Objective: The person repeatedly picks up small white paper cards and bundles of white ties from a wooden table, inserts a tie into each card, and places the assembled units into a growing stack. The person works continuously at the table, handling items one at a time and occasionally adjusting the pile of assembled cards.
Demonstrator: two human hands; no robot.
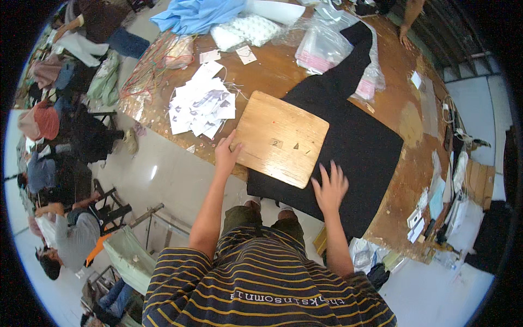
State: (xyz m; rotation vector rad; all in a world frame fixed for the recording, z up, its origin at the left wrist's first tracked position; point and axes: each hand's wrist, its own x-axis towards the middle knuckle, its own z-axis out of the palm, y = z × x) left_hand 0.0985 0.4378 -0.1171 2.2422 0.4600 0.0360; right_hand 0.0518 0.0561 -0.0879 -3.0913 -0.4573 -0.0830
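Bare table point(283, 76) lay open beyond the wooden board point(280, 137). Paper tags point(202, 104) crowded the board's left; plastic bags point(322, 46) and black cloth point(359, 147) blocked its right.

A pale honey-coloured wooden board point(281, 138) lies on plain black cloth point(354, 147) at the near edge of the brown, worn-looking worktop point(283, 71). White paper tags point(201, 103) with dark marks lie toward its left edge, and light blue fabric point(196, 15) sits at the far edge. The person's shirt point(261, 283) is dark navy with thin yellow stripes.
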